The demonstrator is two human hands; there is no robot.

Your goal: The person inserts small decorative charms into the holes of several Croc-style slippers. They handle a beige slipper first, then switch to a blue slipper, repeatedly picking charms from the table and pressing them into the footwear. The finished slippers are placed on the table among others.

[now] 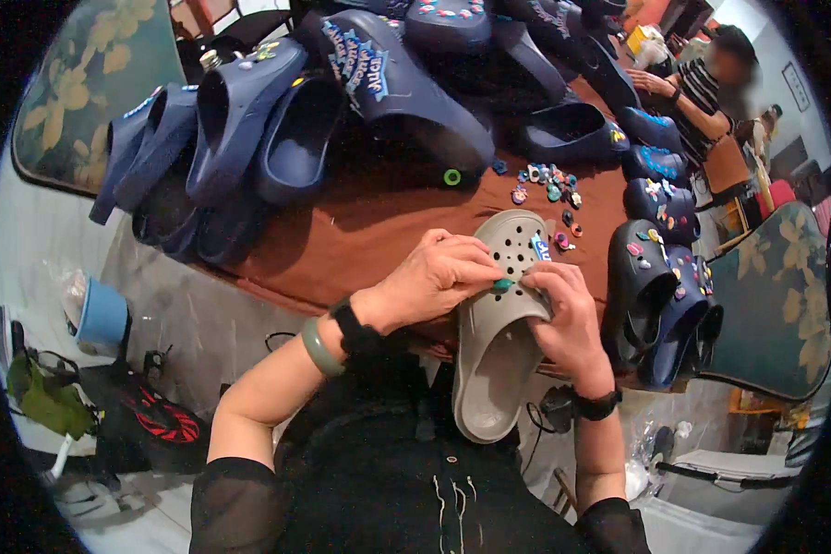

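Note:
A grey-beige clog (pixel 499 351) with a perforated toe rests at the near edge of the brown cloth, toe pointing away from me. My left hand (pixel 441 270) pinches a small green shoe charm (pixel 502 284) against the holes of its upper. From the other side my right hand (pixel 568 305) grips the clog, thumb inside the opening and fingers on top. A blue lettered charm (pixel 540 247) shows on the toe beside my right fingers. Beyond the toe lie several loose charms (pixel 552 183), and a green ring-shaped charm (pixel 451 177) lies apart from them.
Dark blue clogs crowd the table's far side (pixel 415 111) and left end (pixel 240 120). More decorated clogs (pixel 656 286) line the right edge. At the far right another person (pixel 711 102) sits at the table. A blue bucket (pixel 102 314) stands at left; patterned chair backs (pixel 771 305) flank the table.

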